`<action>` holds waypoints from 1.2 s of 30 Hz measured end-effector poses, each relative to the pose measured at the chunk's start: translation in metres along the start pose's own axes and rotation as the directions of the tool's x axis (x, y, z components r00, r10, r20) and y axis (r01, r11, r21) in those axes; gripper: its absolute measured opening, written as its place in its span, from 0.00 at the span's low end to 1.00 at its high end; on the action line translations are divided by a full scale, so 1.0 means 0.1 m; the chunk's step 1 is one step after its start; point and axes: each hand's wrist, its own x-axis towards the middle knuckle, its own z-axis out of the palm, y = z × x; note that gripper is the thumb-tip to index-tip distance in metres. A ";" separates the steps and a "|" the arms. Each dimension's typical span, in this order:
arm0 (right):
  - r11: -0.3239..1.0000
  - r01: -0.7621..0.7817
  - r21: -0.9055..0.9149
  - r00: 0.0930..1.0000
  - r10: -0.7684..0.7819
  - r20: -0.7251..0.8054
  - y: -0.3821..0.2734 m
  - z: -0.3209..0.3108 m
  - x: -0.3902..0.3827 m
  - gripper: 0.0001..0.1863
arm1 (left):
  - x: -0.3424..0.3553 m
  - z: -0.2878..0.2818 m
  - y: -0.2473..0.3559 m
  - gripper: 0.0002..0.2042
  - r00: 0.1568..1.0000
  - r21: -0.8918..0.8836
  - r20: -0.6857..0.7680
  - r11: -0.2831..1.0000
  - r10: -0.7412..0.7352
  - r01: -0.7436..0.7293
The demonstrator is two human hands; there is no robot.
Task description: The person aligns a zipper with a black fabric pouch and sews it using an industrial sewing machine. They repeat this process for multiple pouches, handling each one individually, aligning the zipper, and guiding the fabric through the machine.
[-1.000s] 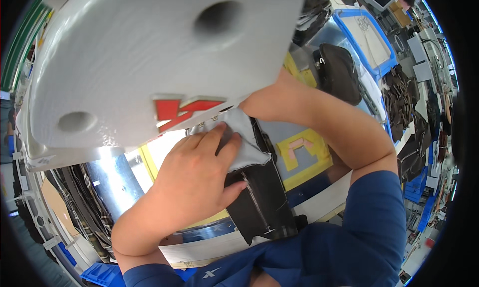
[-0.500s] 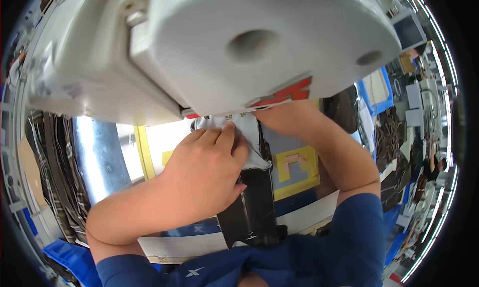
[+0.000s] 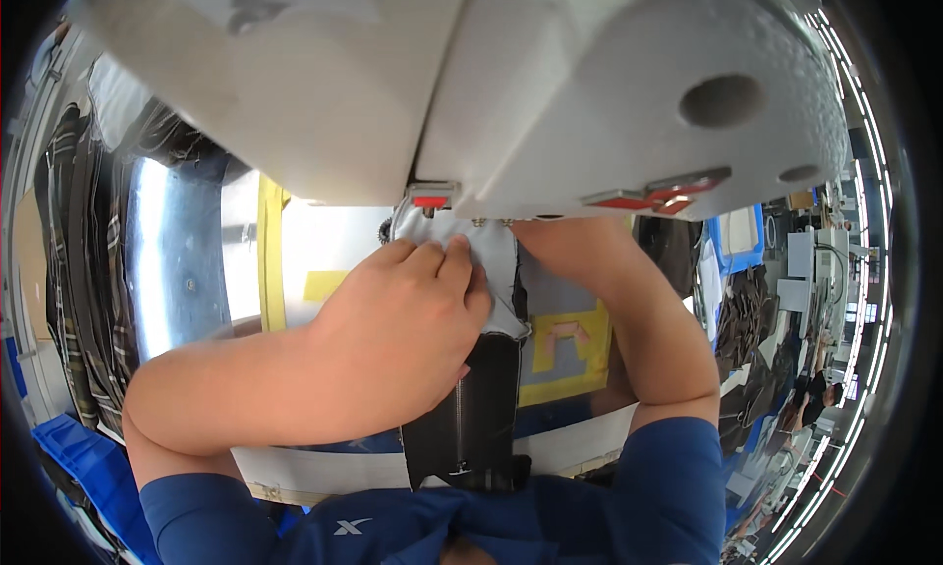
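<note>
The person bends close over a sewing machine (image 3: 550, 84), whose big white head fills the upper part of the view. Under it lies the workpiece: a light grey cloth piece (image 3: 488, 255) joined to a black fabric panel (image 3: 481, 408) that has a thin metal zipper running down its middle. The black panel hangs down from the table (image 3: 295, 255) toward the person's body. The left hand (image 3: 398, 334) lies flat on the grey cloth, with fingers together and stretched forward, pressing it down just below the machine's head. The right hand (image 3: 555, 246) goes under the machine and is mostly hidden there, so I cannot tell how its fingers stand. Yellow tape marks (image 3: 565, 354) are on the table beside the black panel.
</note>
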 end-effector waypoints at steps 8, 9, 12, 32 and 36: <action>0.965 -0.217 0.149 0.967 0.192 0.170 -0.19 -0.19 0.10 0.23 | -0.01 0.00 0.06 0.37 0.997 0.047 0.074 0.999 -0.015 0.011; 0.985 -0.120 0.122 0.991 0.113 0.065 -0.12 -0.14 0.09 0.20 | -0.01 0.02 0.05 0.37 0.999 0.056 0.045 0.998 -0.009 0.007; 0.997 0.049 0.056 0.987 -0.040 -0.158 0.07 -0.01 0.02 0.14 | 0.01 0.04 0.05 0.37 1.000 0.034 0.002 0.999 0.019 -0.020; 0.975 0.178 0.130 0.964 -0.146 -0.221 0.09 -0.26 0.01 0.13 | 0.09 0.05 0.06 0.36 0.988 -0.134 -0.003 0.979 0.154 -0.153; 0.986 0.118 0.117 0.979 -0.096 -0.182 0.15 -0.13 0.09 0.14 | 0.10 0.13 0.05 0.32 0.988 -0.106 -0.041 0.982 0.150 -0.154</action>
